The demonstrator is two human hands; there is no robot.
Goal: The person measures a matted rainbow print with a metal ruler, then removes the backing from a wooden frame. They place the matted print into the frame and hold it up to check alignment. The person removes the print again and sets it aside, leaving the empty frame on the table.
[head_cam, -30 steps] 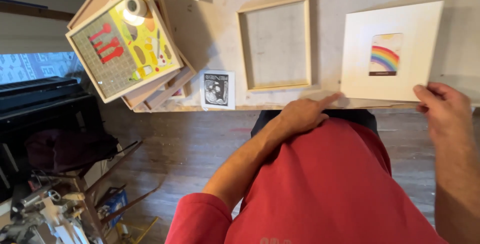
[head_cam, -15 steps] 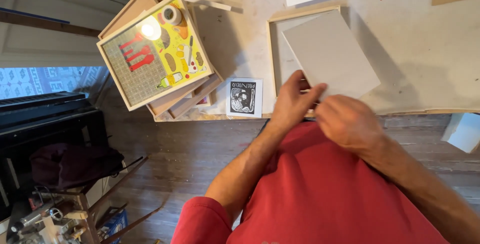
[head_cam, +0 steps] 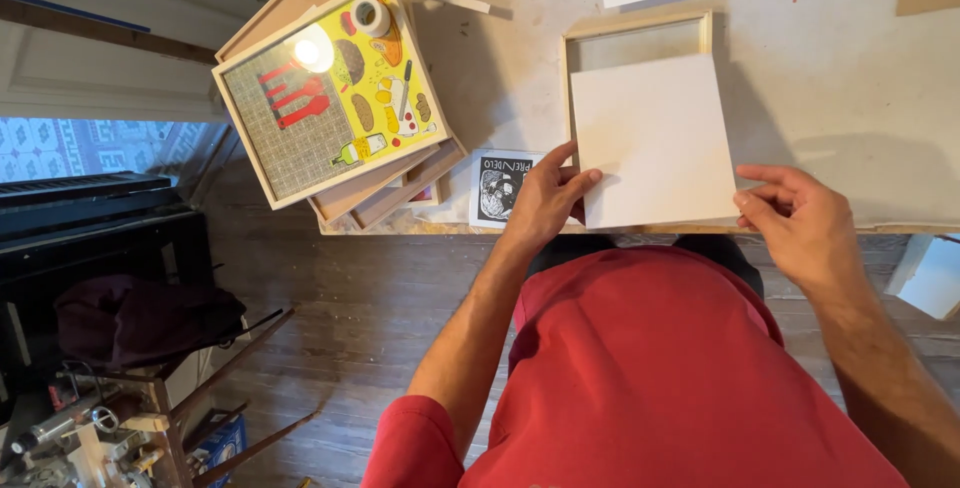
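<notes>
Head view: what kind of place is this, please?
Probably a home framing or art workshop. An empty wooden frame lies on a stained worktable, more frames are stacked at its corner, one holding a colourful print, and both hands hold a white board.

A pale, scuffed worktable (head_cam: 850,78) carries everything. Under the white board pinched by both hands lies an empty wooden frame (head_cam: 637,30); just left of the left hand's grip sits a small black-and-white card (head_cam: 497,188), and farther left a stack of frames (head_cam: 335,98).
</notes>
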